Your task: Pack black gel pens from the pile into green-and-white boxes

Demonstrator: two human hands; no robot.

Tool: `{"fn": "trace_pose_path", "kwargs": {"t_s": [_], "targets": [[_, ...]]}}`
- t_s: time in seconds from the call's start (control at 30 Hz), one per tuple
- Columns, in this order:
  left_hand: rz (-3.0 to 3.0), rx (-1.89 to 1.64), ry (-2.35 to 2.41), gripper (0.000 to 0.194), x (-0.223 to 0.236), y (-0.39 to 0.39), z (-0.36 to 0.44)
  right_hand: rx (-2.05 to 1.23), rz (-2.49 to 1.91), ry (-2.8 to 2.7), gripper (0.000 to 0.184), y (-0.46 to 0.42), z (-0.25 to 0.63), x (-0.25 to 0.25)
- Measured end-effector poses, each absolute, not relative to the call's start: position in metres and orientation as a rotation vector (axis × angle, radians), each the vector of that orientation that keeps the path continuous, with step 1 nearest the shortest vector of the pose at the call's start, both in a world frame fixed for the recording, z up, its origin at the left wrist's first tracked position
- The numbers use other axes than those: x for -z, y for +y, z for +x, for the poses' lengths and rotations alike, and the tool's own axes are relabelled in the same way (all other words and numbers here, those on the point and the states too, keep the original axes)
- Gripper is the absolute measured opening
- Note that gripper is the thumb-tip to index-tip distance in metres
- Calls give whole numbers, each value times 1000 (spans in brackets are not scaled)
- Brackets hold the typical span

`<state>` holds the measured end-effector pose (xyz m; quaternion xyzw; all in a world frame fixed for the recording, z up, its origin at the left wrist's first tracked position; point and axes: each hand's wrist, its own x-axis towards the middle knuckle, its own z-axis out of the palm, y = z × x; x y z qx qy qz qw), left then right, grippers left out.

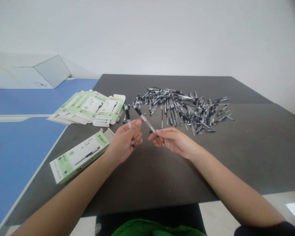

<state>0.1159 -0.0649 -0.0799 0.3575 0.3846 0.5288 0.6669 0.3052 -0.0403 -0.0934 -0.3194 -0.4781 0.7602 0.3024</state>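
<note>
My left hand (127, 137) is closed around a clear-barrelled pen (127, 114) with a black upper part, which sticks up out of the fist. In a pinch at its lower end, my right hand (173, 140) holds a second pen (147, 123), tilted up to the left so that it passes by my left fingertips. Left of my left hand lies an opened pen box (82, 155), white and green with a pen printed on it. Beyond both hands spreads a large heap of loose black and clear pens (184, 108).
Several flattened green-and-white boxes (88, 106) lie overlapped at the back left of the dark table (149, 186). A few pens rest beside them. Further left, a pale carton (27, 73) stands on a blue surface (5, 147). A wall (162, 36) rises behind.
</note>
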Motion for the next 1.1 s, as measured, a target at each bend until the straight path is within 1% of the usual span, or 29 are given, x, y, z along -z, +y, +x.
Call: {"fn": "trace_pose_path", "kwargs": {"t_s": [0.1,0.17,0.2,0.27,0.33,0.4,0.5,0.63,0.7,0.9,1.1], "targets": [[841,-1193,878,30,81,-68,120,-1961,-861,-1494,33,-46,300,92],[871,-1220,898,29,82,-67,120,-1806,-903,-1754,37,-46,301,91],[889,-1231,912,31,82,-66,118,-1648,-943,-1885,38,-43,303,90],[941,-1222,955,37,84,-64,114,-1199,-1068,-2046,34,-34,315,88],[1041,-1134,1042,43,86,-61,109,-775,-1252,-2037,28,-19,334,87],[1168,-997,1150,49,89,-60,105,-581,-1468,-1996,28,-5,354,88],[1309,-843,1255,52,93,-61,105,-521,-1649,-2073,30,6,375,88],[1437,-744,1315,43,93,-64,108,-626,-1683,-2244,23,-1,371,88],[1469,-720,1335,42,93,-64,109,-639,-1693,-2308,18,-7,362,90],[1499,-727,1345,47,95,-64,110,-520,-1781,-2417,13,-11,340,102],[1423,-799,1378,44,97,-62,110,-476,-1643,-2544,21,-15,339,99]]}}
